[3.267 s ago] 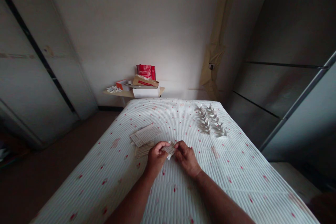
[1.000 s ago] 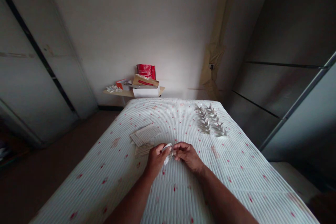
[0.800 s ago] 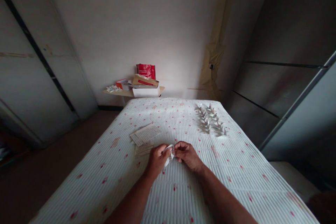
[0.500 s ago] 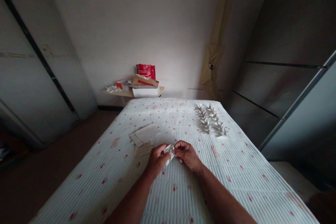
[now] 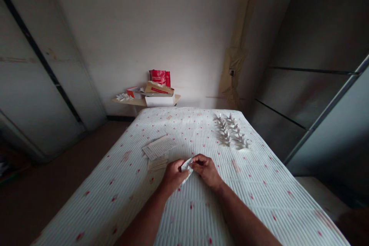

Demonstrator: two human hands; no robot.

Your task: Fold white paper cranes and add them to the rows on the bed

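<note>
A small folded piece of paper (image 5: 186,165), white with faint print, is held between my two hands over the bed. My left hand (image 5: 173,177) grips its left side, thumb on top. My right hand (image 5: 206,170) pinches its upper right edge between thumb and fingers. Just beyond my left hand, printed paper sheets (image 5: 159,147) lie loosely stacked on the striped bedcover (image 5: 129,184). Farther off to the right stand several folded paper cranes (image 5: 226,132) in two rows. The fingertips partly cover the folded paper.
Past the bed's far edge, a small table (image 5: 135,102) bears a white box (image 5: 160,101), a red bag (image 5: 160,77) and a pile of white folded paper pieces (image 5: 123,97). Wardrobe doors (image 5: 311,84) rise on the right.
The folded paper has turned slightly between my fingers and now looks narrower and more pointed at the top. My hands have stayed almost in place.
</note>
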